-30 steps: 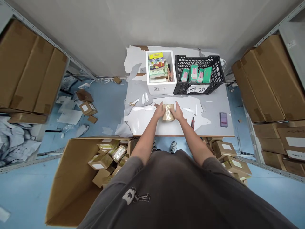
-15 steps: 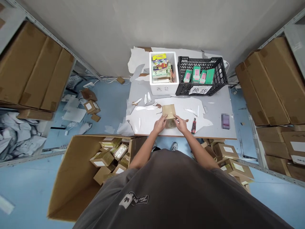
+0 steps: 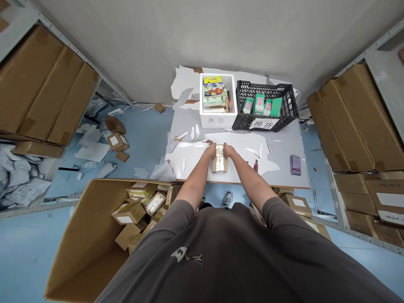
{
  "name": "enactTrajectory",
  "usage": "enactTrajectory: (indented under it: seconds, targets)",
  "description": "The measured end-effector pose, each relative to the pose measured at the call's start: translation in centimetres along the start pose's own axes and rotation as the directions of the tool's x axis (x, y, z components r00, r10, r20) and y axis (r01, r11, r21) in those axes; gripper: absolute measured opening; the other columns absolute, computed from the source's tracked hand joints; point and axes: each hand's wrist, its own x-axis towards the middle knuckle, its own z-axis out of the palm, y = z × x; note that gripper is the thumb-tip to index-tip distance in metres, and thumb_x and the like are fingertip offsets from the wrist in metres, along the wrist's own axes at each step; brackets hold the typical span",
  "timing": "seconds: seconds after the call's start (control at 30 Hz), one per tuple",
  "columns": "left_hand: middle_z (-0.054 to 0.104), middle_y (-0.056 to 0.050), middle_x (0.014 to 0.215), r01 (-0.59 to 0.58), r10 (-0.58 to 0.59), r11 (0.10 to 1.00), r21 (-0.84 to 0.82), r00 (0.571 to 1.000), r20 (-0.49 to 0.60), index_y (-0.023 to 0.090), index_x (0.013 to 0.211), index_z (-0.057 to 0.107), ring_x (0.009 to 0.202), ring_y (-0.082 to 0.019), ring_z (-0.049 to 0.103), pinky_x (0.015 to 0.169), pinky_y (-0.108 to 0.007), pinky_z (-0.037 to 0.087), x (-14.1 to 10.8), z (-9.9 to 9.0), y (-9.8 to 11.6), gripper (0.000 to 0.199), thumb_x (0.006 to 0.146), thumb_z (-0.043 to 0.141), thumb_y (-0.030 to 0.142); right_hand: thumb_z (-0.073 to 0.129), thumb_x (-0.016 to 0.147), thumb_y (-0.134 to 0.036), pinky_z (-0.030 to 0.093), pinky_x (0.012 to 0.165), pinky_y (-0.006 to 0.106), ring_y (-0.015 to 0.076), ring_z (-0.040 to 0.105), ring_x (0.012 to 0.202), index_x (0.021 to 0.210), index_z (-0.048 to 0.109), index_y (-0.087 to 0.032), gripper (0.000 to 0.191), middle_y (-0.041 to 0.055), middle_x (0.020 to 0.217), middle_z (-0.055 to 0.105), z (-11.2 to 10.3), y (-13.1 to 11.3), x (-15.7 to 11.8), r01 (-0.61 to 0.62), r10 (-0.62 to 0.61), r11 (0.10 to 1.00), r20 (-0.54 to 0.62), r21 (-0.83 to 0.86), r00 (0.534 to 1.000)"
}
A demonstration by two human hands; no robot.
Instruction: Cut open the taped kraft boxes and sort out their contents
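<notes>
A small cardboard box (image 3: 220, 162) with a shiny strip of tape along its top lies on the table in front of me. My left hand (image 3: 211, 150) grips its far left side, and my right hand (image 3: 229, 150) grips the far right side. Both hands are closed against the box, with the fingertips partly hidden. Just right of my right forearm lies a red and black box cutter (image 3: 256, 165), partly covered by the arm.
A white foam box (image 3: 217, 121) and a black plastic crate (image 3: 243, 122) stand at the table's back. Torn paper scraps (image 3: 181, 136) lie at left. A large carton (image 3: 78, 235) with several parcels stands at lower left. Shelves with cartons (image 3: 362, 122) flank both sides.
Both hands have moved to the far end of the small box. Its taped side now faces up, and it appears turned. My forearms reach further forward, and the right one partly covers the box cutter.
</notes>
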Motion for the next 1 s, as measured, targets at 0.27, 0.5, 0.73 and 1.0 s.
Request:
enactTrajectory:
  seconds: [0.27,0.5,0.73,1.0]
  targets:
    - [0.049,-0.017,0.171,-0.163,0.142,0.976,-0.142,0.979,-0.148,0.019,0.171,0.039,0.158,-0.029,0.048,0.13,-0.046,0.041,-7.0,5.5,-3.9,0.07,0.102,0.05,0.025,0.058,0.099,-0.036,0.056,0.114,0.051,0.0318,0.069,0.131,0.171,0.038,-0.017,0.077,0.0187,0.163,0.058,5.4,5.5,-9.1,0.071,-0.055,0.985,-0.103,0.158,0.993]
    - [0.049,-0.016,0.171,-0.179,0.127,0.931,-0.318,0.976,-0.178,0.016,0.168,0.046,0.163,-0.033,0.041,0.136,-0.052,0.035,-12.0,12.2,-5.3,0.081,0.088,0.064,0.014,0.053,0.093,-0.022,0.049,0.125,0.05,0.0276,0.049,0.158,0.17,0.045,-0.023,0.078,0.0099,0.166,0.057,12.9,6.5,-14.5,0.157,-0.09,0.943,-0.23,0.293,0.969]
    - [0.066,-0.014,0.157,-0.231,0.172,0.959,-0.165,0.935,-0.31,0.02,0.161,0.056,0.143,-0.03,0.063,0.126,-0.044,0.046,-10.9,6.3,-3.9,0.054,0.108,0.047,0.025,0.046,0.111,-0.039,0.059,0.107,0.045,0.0298,0.078,0.11,0.163,0.056,-0.023,0.055,0.0129,0.14,0.076,6.2,4.4,-11.6,0.169,-0.147,0.979,-0.182,0.115,0.972]
    - [0.078,-0.011,0.135,0.016,-0.038,0.99,-0.142,0.988,-0.151,0.027,0.153,0.061,0.124,-0.033,0.071,0.112,-0.044,0.051,-3.2,-1.3,-1.8,0.047,0.109,0.054,0.043,0.039,0.114,-0.033,0.057,0.099,0.038,0.0293,0.075,0.113,0.158,0.059,-0.022,0.048,0.012,0.13,0.08,-1.0,0.4,-1.4,0.09,-0.09,0.995,0.006,-0.038,0.996]
